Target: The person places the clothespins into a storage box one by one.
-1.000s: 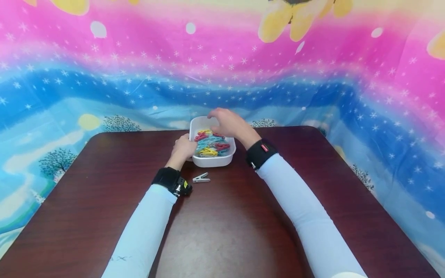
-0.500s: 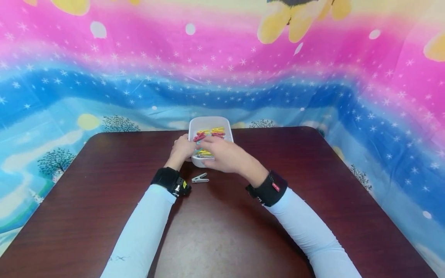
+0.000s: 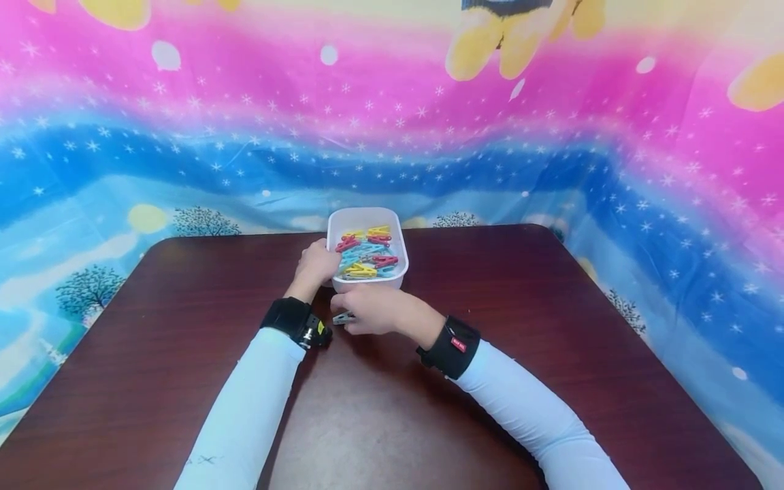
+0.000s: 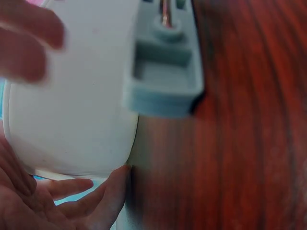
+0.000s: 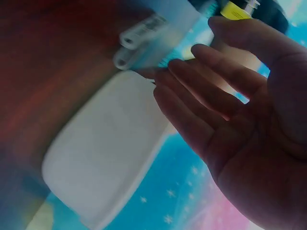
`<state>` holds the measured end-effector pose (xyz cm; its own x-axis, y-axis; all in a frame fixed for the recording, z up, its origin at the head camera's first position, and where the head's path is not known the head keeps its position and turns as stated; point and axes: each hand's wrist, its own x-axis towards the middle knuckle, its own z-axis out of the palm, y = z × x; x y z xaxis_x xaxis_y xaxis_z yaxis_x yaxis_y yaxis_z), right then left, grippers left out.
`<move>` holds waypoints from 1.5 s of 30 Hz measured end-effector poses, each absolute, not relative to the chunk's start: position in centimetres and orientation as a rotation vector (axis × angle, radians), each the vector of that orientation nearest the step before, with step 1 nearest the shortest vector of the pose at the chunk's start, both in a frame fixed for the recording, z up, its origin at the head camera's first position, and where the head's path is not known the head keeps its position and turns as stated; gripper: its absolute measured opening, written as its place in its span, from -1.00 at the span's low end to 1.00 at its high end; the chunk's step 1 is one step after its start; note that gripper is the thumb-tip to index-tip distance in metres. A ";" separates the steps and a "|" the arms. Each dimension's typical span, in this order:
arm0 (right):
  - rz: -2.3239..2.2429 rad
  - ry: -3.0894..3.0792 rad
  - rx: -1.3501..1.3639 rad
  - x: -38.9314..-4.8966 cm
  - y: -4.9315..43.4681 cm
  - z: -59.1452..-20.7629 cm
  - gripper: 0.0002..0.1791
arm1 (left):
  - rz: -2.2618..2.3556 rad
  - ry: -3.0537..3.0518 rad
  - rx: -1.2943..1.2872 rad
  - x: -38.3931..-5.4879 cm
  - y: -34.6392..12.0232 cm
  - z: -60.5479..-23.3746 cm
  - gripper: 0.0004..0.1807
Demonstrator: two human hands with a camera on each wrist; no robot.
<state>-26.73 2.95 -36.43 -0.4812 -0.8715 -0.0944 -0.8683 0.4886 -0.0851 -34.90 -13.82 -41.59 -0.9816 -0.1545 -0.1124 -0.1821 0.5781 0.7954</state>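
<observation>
My left hand (image 3: 317, 264) holds the left wall of a white plastic box (image 3: 401, 238); in the left wrist view its fingers (image 4: 108, 196) lie along the box's side. Yellow, red and light blue clothespins (image 3: 367, 255) fill the box's floor. One pale grey clothespin (image 3: 341, 318) is on the table in front of the box, partly hidden by my right hand (image 3: 376, 309). The right wrist view shows that hand with loosely extended fingers and nothing in the palm, the grey clothespin (image 5: 139, 40) beyond its fingertips.
The dark brown wooden table (image 3: 520, 381) carries the box near its far edge. Behind and at both sides hangs a colourful printed cloth (image 3: 257, 156). Each wrist wears a black band, like the right one (image 3: 450, 347).
My right hand has moved from over the box's far right rim, across the clothespins, to the grey clothespin in front. The left hand has stayed at the box.
</observation>
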 end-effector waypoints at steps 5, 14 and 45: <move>0.063 2.607 -1.563 -27.0 2.6 -37.7 -0.56 | 1.369 2.771 -0.310 -34.9 -13.9 -41.7 -0.54; 0.016 2.565 -1.544 -27.4 2.9 -38.5 -0.57 | 1.393 2.720 -0.317 -35.0 -13.9 -41.5 -0.51; -0.024 2.483 -1.572 -27.6 3.2 -38.2 -0.60 | 1.389 2.717 -0.309 -34.9 -13.8 -41.4 -0.52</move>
<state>-27.65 3.23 -38.18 -0.4128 -0.8964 -0.1616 -0.8931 0.4332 -0.1212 -34.89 -13.76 -41.43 -0.9769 -0.1443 -0.1575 -0.2122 0.5702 0.7936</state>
